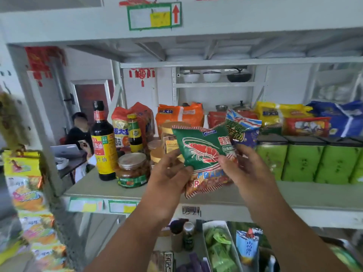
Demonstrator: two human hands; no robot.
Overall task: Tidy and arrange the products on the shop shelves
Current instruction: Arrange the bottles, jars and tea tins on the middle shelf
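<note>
A green and red prawn cracker bag [202,152] with a red prawn printed on it hangs tilted above the front of the middle shelf [294,193]. My left hand [169,173] grips its lower left edge. My right hand [245,165] pinches its right side, and a second snack bag [241,128] in green, blue and purple sticks up behind those fingers. Whether my right hand holds that second bag too is unclear.
On the shelf's left stand a soy sauce bottle [103,142], a smaller bottle [134,134] and a glass jar [132,170]. Green tins [302,161] line the right side, noodle packs [180,112] the back. Snack bags [27,185] hang at left. A person [79,132] sits behind.
</note>
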